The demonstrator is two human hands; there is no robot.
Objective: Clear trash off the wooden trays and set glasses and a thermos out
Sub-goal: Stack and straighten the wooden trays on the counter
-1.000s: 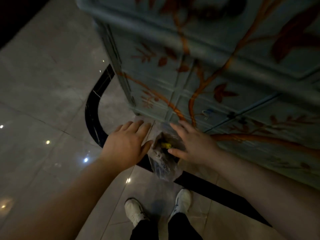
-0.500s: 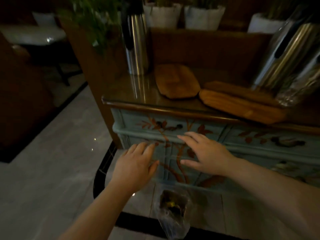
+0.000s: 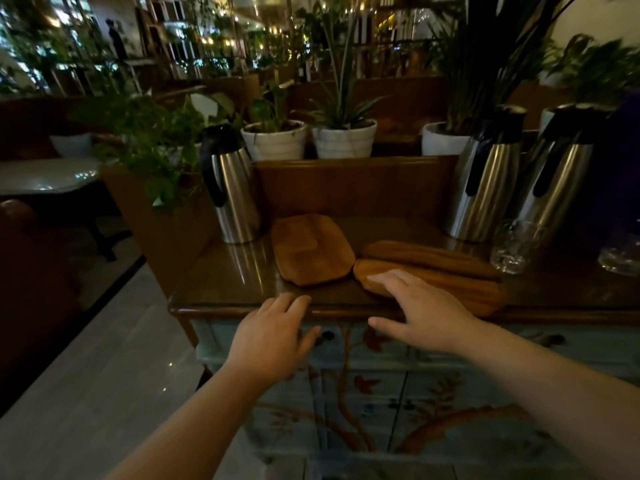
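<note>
Three bare wooden trays lie on a painted cabinet's top: one [image 3: 311, 250] in the middle, one [image 3: 446, 289] to its right at the front, a third [image 3: 426, 256] behind that. My right hand [image 3: 420, 311] hovers open over the front right tray's near end. My left hand [image 3: 273, 336] is open at the cabinet's front edge, holding nothing. A steel thermos [image 3: 232, 187] stands at the left, two more [image 3: 488, 174] [image 3: 557, 178] at the right. A clear glass [image 3: 514, 245] stands before them, another [image 3: 620, 251] at the far right edge.
The cabinet top [image 3: 225, 282] is glossy wood with a raised back ledge holding white plant pots [image 3: 344, 138]. Leafy plants [image 3: 149, 143] crowd the left corner. A marble table [image 3: 45, 176] stands at the far left, with tiled floor [image 3: 104, 375] below.
The view has risen from the floor and a plastic trash bag to the cabinet top. Both hands have lifted from the bag to the cabinet's front edge, empty.
</note>
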